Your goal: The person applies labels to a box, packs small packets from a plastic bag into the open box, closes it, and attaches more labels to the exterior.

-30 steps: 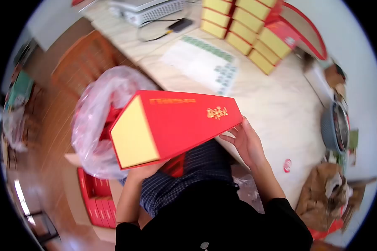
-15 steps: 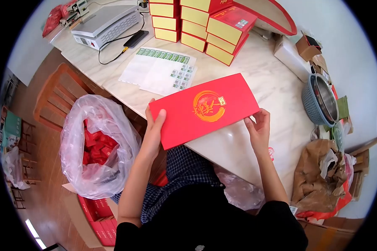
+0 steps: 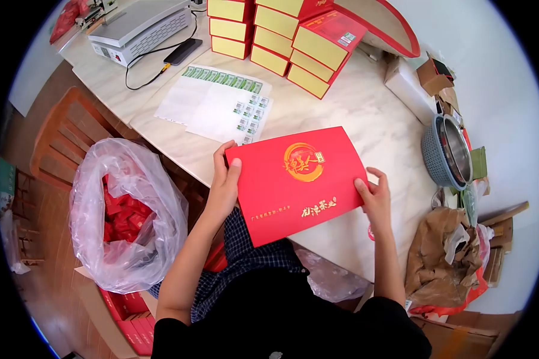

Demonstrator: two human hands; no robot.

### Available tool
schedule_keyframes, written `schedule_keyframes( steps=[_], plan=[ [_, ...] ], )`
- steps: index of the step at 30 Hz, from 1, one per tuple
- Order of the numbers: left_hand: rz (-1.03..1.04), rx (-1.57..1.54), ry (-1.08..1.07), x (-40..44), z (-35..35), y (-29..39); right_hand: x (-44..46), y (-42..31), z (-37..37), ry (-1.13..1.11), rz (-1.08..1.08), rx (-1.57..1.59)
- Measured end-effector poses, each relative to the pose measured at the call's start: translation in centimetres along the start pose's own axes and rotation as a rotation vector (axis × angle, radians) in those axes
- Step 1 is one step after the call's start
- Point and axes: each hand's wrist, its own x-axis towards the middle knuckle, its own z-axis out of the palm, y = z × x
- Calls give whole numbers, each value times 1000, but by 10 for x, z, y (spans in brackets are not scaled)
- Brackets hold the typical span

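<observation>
Clock positions are read from the red box, with 12 at the top of the view.

Red box: held at centre by both your hands, over the near edge of the table and partly over your checked garment. It is slightly tilted, left end lower. The orange ring emblem shows on the upper part, gold lettering on the part nearer to you.

Left hand, 9 o'clock: pinches the box's left end, thumb on the red surface, fingers at the far-left corner and partly hidden behind it. Right hand, 3 o'clock: thumb on the surface by the right edge, fingers bent beside that edge; you cannot tell how many touch.

Table, 10 to 11 o'clock: label sheets with green and white labels lie flat, overlapping. Beyond them, the phone, then the grey-topped appliance. Stacked red-and-yellow boxes stand at 12.

Table, right side: white box between 1 and 2; blue basket between 2 and 3, metal bowl inside; crumpled brown paper at 4.

Left of the table: clear plastic bag between 8 and 9, open, with red packets inside; wooden chair between 9 and 10; open carton, holding red boxes, at 8.
</observation>
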Motion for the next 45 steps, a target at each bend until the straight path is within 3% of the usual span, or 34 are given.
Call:
schedule_keyframes(
  steps=[3,5,6,9,11,14,17,24,26,27,29,31,35,37,40,41,43,45],
  plan=[
    [-10,-78,-2,3,-9,2,6,-28,-27,-104,-86,85],
    [303,57,-63,8,-12,6,16,-40,-26,-106,-199,456],
    [344,38,-120,9,-11,18,20,-47,-21,-95,-243,544],
    [238,272,-79,28,-10,18,39,-50,-9,-110,-387,767],
    [185,187,8,38,-5,25,48,-39,0,-85,-294,879],
    [77,96,37,49,-1,31,46,-19,28,-93,-182,571],
    [40,96,108,65,0,25,36,-9,48,-75,-272,128],
    [-163,-106,86,91,-9,16,26,3,66,-68,-461,-466],
    [-328,-394,48,90,-8,19,27,4,68,-43,-473,-476],
    [-321,-402,76,90,-7,17,27,5,69,-8,-477,-477],
    [-333,-623,-85,91,-9,3,30,10,65,-26,-511,-445],
    [-78,-187,43,84,-11,-20,25,7,70,-9,-507,-388],
    [145,-103,261,18,-43,12,-1,7,91,122,-836,-235],
    [240,-60,403,-20,-72,10,-38,-17,119,83,-877,-72],
    [159,-257,630,-76,-107,-22,-93,-42,186,-175,-931,90],
    [132,-245,710,-96,-119,-32,-116,-46,211,-412,-742,252],
    [23,-202,824,-134,-136,-48,-133,-43,263,-770,-818,42],
    [-7,-185,887,-168,-147,-63,-150,-39,319,-894,-918,45]
  ],
)
